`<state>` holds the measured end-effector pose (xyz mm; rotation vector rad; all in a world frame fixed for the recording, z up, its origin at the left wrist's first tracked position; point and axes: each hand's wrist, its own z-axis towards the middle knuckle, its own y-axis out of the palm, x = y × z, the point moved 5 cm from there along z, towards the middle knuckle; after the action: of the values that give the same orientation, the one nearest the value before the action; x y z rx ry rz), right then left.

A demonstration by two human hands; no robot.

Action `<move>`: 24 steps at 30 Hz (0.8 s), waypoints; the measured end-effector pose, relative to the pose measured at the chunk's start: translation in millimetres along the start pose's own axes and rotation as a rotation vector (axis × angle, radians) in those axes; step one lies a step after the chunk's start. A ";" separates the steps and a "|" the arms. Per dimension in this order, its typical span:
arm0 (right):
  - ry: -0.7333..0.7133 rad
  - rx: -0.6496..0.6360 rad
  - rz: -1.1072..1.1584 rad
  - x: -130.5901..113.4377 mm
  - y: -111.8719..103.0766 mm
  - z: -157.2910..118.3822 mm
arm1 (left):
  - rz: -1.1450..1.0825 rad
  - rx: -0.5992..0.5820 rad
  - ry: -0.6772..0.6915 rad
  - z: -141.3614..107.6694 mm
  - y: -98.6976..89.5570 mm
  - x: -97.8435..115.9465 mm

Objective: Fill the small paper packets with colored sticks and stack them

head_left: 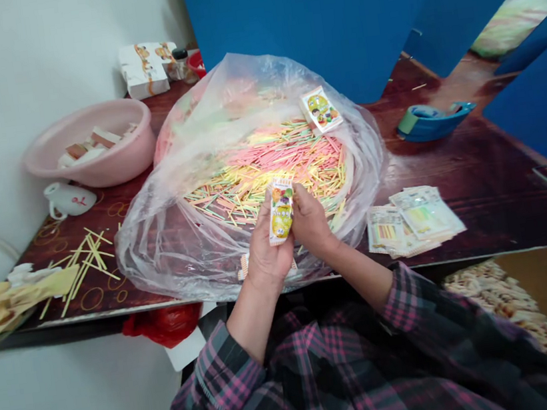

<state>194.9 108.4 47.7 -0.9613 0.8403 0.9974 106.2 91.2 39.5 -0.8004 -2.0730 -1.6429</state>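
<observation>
A small printed packet (281, 212) with a yellow cartoon and fruit pictures stands nearly upright between my hands. My left hand (266, 253) is closed around its left side and lower end. My right hand (312, 221) has its thumb and curled fingers at the packet's right edge; part of those fingers is hidden behind it. Just beyond, a large clear plastic bag (157, 240) lies open, full of thin pink, yellow and green sticks (287, 153). Another printed packet (322, 110) rests on the bag's far right side. Under my left wrist, a striped packet edge (244, 266) shows.
Filled clear packets (416, 220) lie at the right, before a blue tape dispenser (436, 119). At the left are a pink basin (89, 145), a white mug (70, 199), loose yellow sticks (86, 260) and a yellow cloth-like piece (18, 299). Blue panels (299, 20) stand behind.
</observation>
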 end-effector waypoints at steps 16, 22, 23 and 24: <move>0.065 -0.235 -0.003 1.4 8.9 -0.5 | 0.135 -0.044 0.108 -1.7 -5.7 23.4; -0.010 -0.179 -0.173 -5.9 19.5 -10.5 | 0.083 0.006 0.222 -1.7 0.6 22.5; -0.006 -0.181 -0.173 -6.0 19.2 -8.6 | 0.077 -0.001 0.216 -2.0 1.2 25.5; 0.009 -0.189 -0.142 -5.5 17.9 -5.5 | 0.073 -0.012 0.209 -2.6 1.4 29.0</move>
<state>175.6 105.9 46.2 -1.1706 0.6832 0.9622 84.8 94.7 58.8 -0.6683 -1.8708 -1.6269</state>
